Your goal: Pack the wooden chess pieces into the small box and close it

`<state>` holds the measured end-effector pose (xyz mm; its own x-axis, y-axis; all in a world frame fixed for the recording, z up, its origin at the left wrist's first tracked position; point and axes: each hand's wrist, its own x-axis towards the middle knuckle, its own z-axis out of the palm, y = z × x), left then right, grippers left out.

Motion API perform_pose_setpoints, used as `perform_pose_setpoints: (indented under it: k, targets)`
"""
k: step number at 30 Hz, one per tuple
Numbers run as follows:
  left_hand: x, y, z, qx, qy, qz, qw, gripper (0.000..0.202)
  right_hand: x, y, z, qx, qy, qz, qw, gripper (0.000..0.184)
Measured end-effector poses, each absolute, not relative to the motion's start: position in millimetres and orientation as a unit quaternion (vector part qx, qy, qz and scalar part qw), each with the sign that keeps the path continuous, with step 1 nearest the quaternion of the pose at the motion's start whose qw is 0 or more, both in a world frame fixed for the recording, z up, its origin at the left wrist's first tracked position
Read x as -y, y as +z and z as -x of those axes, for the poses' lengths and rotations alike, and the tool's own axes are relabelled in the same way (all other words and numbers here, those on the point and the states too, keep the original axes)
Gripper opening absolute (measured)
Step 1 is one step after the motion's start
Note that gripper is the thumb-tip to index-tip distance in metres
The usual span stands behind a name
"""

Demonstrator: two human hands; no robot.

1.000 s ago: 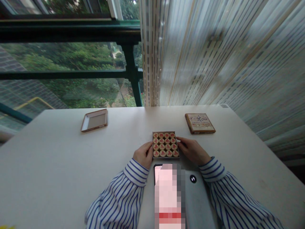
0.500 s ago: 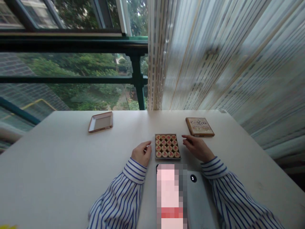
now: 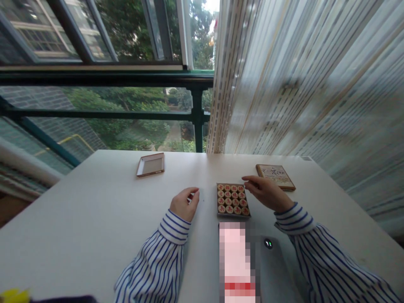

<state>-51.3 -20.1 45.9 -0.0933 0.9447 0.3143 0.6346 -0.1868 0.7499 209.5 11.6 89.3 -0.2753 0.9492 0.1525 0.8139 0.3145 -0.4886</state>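
Observation:
A small square open box (image 3: 218, 213) on the white table holds rows of round wooden Chinese chess pieces (image 3: 232, 198) with red characters. My right hand (image 3: 268, 193) is at the box's upper right corner, index finger stretched out and the others loosely bent. Its fingertips overlap the box edge in view; whether they touch a piece I cannot tell. Left of the box, apart from it, my left hand (image 3: 185, 205) rests near the table top. Its fingers are curled, with thumb and index tips close together and nothing visible in them.
An empty box lid (image 3: 151, 165) lies far left. A printed box lid or closed box (image 3: 276, 176) sits behind my right hand. Nearest me are a phone with a blurred-out screen (image 3: 235, 256) and a pale device with a small round display (image 3: 268, 243). A window and a curtain (image 3: 268, 84) border the table.
The view has swung, so everything on the table appears farther right and slightly lower. My right hand has come in to the box's corner, while my left hand is farther from the box.

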Motion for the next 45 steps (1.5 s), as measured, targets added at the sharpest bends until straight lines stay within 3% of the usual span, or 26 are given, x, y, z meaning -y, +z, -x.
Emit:
perform_pose_setpoints:
  k: [13, 19, 32, 45]
  targets:
    - [-0.3, 50.5, 138.2, -0.685, 0.463, -0.542, 0.151, 0.038, -56.9, 112.4, -133.7, 0.833, 0.214, 0.482, 0.166, 0.034]
    - [-1.8, 45.3, 172.8, -0.728, 0.432, -0.519, 0.117, 0.035, -77.2, 106.2, -99.4, 0.852, 0.208, 0.460, 0.137, 0.036]
    - [-31.5, 34.0, 234.3, -0.785, 0.402, -0.452, 0.135, 0.030, -112.9, 88.6, -9.6, 0.857, 0.230, 0.451, 0.096, 0.020]
    - [-67.8, 29.1, 253.2, -0.798, 0.391, -0.435, 0.143, 0.036, -137.4, 65.1, 53.3, 0.843, 0.256, 0.468, 0.067, 0.027]
